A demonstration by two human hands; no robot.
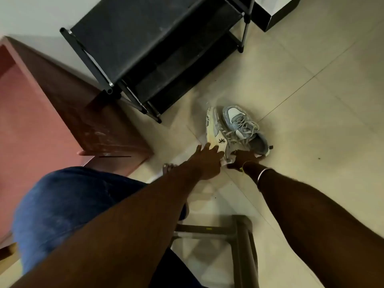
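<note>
I had both arms stretched down to the pair of shoes on the tiled floor (pixel 311 121), just in front of the black rack (pixel 158 48). The tipped shoe (pixel 215 129) lay on its side, cream sole edge towards the rack, laces spilling against the blue shoe (pixel 246 126), which stood upright and touching it on the right. My left hand (pixel 204 161) was spread, fingers straight and apart, their tips resting on the tipped shoe's side near the heel. My right hand (pixel 242 161), a bangle (pixel 262 173) on its wrist, sat over the heels where the two shoes met; its fingers bent down out of sight, so I could not tell whether they were clamped on a heel or only lying there. The rack's shelves were too dark to show what they held. A dark box (pixel 274 11) stood beyond the rack, its contents hidden. A stool (pixel 239 235) stood below my arms, and a reddish cabinet (pixel 62 100) to the left.
</note>
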